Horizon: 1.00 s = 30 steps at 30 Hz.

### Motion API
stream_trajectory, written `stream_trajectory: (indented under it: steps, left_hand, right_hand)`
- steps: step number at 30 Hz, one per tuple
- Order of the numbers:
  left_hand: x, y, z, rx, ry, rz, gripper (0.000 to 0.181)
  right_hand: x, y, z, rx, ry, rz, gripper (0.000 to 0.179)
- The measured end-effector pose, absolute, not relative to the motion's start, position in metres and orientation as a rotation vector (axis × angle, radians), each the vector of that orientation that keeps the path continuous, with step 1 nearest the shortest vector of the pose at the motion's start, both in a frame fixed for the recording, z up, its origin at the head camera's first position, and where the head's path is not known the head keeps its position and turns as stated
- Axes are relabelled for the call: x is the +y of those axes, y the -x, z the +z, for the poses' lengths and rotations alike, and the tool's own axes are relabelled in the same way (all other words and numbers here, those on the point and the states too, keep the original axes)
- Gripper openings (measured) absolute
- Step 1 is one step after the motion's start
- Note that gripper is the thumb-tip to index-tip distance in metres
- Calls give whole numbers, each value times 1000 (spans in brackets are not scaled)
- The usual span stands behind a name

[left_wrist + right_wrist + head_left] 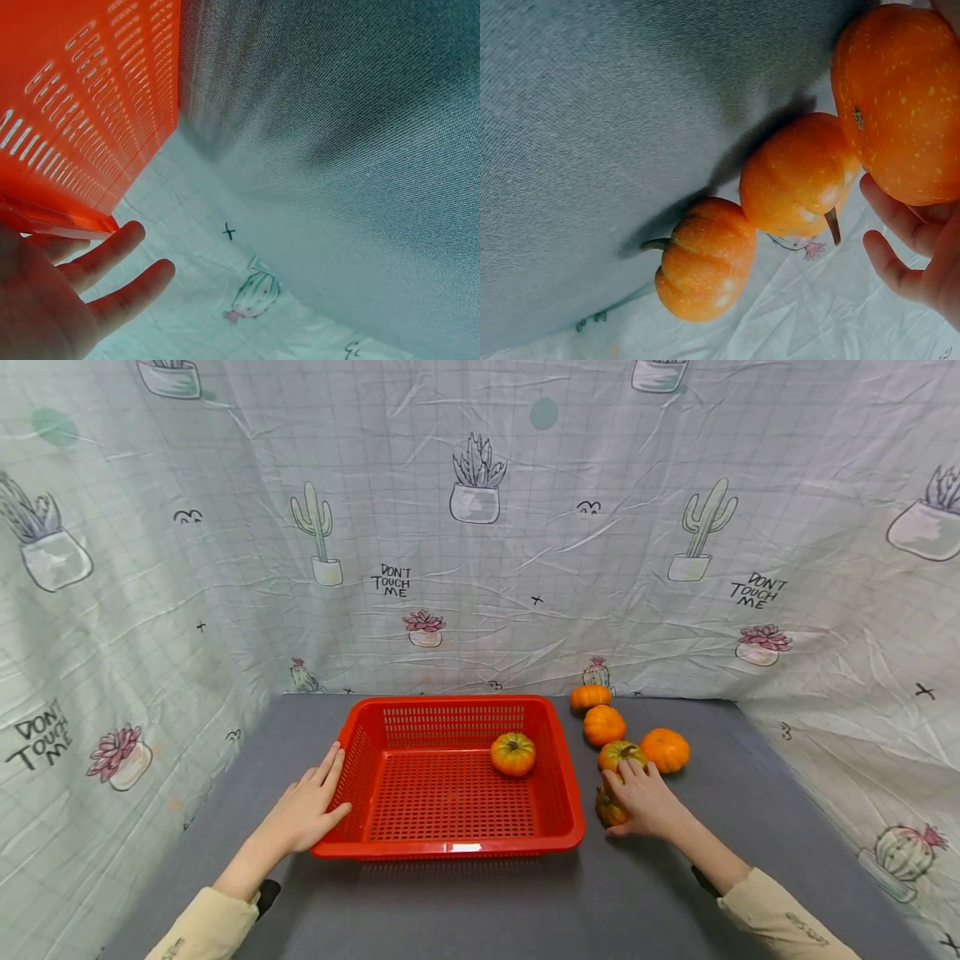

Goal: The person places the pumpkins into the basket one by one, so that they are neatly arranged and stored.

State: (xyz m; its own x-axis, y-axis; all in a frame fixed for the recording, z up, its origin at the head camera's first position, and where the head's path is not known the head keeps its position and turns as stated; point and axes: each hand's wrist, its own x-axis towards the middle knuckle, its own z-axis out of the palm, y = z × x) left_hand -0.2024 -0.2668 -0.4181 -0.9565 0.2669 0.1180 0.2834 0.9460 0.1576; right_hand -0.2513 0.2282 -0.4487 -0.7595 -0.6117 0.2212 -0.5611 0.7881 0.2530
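Observation:
My left hand [306,806] lies along the left rim of a red plastic basket [450,847], fingers straight. In the left wrist view, its fingers [127,300] extend beside the slotted basket wall [90,97]. To the basket's right, my right hand [647,802] grips a mottled green-orange pumpkin [609,810] between thumb and fingers. Its fingertips lie against a second yellow-green pumpkin [618,750], partly covering it. In the right wrist view a large speckled orange pumpkin [900,105] is by the palm, with two fingers [896,274] extended.
One yellow-orange pumpkin [513,754] sits inside the basket at the right. Orange pumpkins lie beyond my right hand: one at the back [590,697], one before it [604,725], one to the right [664,751]. A patterned cloth [480,610] surrounds the grey table [465,910].

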Motion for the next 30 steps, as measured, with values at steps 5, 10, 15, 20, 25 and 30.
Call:
stream_trajectory:
  steps: [5, 10, 15, 20, 25, 30]
  left_hand:
    - [-267, 201, -419, -3000, 428, -258, 76]
    - [-267, 201, -419, -2996, 417, -253, 76]
    - [-267, 201, -419, -2996, 414, -245, 75]
    - [-266, 201, -419, -2991, 415, -248, 75]
    - [-266, 202, -419, -2991, 416, -251, 75]
    - [-266, 202, -418, -2993, 418, -256, 75]
  right_hand:
    - [231, 250, -448, -2675, -885, -182, 90]
    - [231, 251, -448, -2680, -878, -89, 82]
    - [231, 249, -449, -2670, -882, -14, 76]
    - [230, 248, -448, -2668, -863, 38, 72]
    - [229, 248, -446, -2616, -851, 107, 70]
    - [227, 248, -444, -2565, -829, 161, 68]
